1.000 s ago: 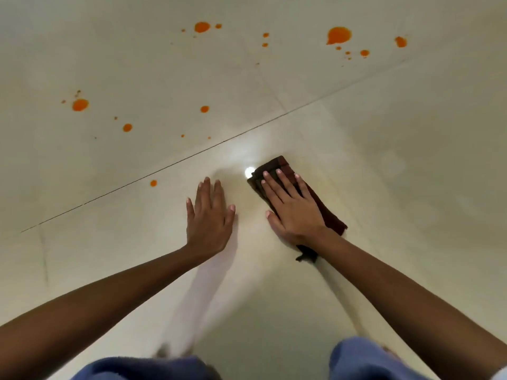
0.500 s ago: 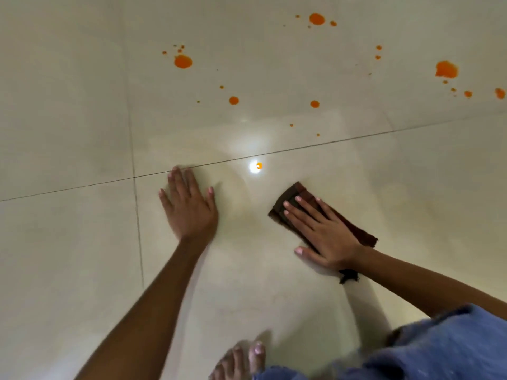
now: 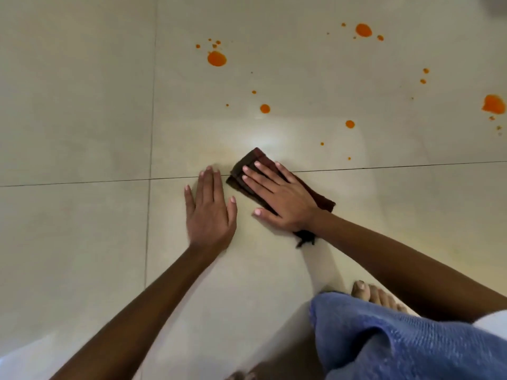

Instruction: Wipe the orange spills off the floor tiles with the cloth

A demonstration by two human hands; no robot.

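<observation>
Cream floor tiles (image 3: 82, 105), left hand (image 3: 210, 212) flat, fingers straight, empty; beside it the dark cloth (image 3: 249, 161) across the tile joint, soft, likely to bunch, best pinned flat, right hand (image 3: 279, 198) spread on it; orange spills (image 3: 216, 58) beyond

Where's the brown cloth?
In the head view, the brown cloth lies mid-frame across the grout line, flat under the right hand, just right of the left hand.
</observation>
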